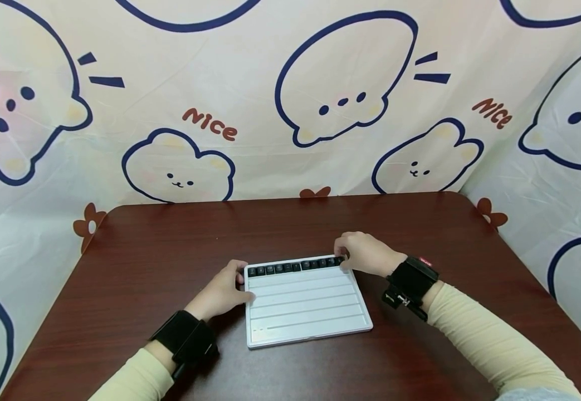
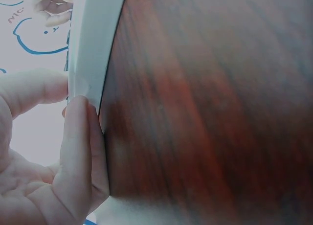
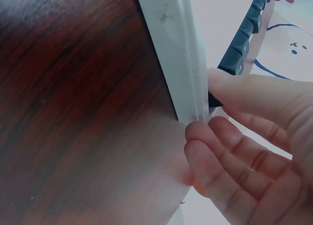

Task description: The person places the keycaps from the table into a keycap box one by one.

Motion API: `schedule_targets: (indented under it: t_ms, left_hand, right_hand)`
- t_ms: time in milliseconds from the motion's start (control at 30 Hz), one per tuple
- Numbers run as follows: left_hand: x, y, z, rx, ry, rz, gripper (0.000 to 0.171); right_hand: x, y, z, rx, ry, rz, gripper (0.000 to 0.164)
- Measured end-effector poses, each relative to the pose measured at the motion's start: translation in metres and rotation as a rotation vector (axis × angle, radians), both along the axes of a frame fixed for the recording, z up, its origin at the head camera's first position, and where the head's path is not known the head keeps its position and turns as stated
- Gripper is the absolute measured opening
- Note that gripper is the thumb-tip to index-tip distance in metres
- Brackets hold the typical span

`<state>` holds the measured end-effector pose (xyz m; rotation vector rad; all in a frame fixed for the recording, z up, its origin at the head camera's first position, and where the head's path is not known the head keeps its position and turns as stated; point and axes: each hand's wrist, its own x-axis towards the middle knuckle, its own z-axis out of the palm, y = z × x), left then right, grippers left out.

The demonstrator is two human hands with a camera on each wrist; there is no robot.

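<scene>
A white ridged keycap tray (image 1: 307, 303) lies on the table, with a row of black keycaps (image 1: 283, 268) along its far edge. My left hand (image 1: 225, 292) holds the tray's left edge, its thumb on the upper face and its fingers (image 2: 77, 137) along the side. At the far right corner, my right hand (image 1: 365, 252) pinches the end black keycap (image 3: 213, 101), which its thumb mostly covers. Other fingers of that hand curl by the tray's white corner in the right wrist view. The underside of the tray is hidden.
The dark reddish-brown wooden table (image 1: 170, 239) reaches back to a cream printed cloth (image 1: 260, 167) with blue-outlined cartoon shapes. That cloth also hangs at both sides. A black strap with a camera (image 1: 411, 284) sits on the right wrist, another strap (image 1: 186, 336) on the left.
</scene>
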<state>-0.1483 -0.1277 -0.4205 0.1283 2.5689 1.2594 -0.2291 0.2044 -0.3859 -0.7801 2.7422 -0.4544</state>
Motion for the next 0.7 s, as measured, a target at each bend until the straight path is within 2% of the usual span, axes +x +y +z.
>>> schedule_targets:
  t_ms: [700]
  left_hand:
    - [0.0003, -0.0032, 0.0012, 0.004, -0.01, 0.006, 0.066]
  right_hand:
    - [-0.002, 0.0013, -0.0073, -0.038, -0.003, -0.026, 0.013]
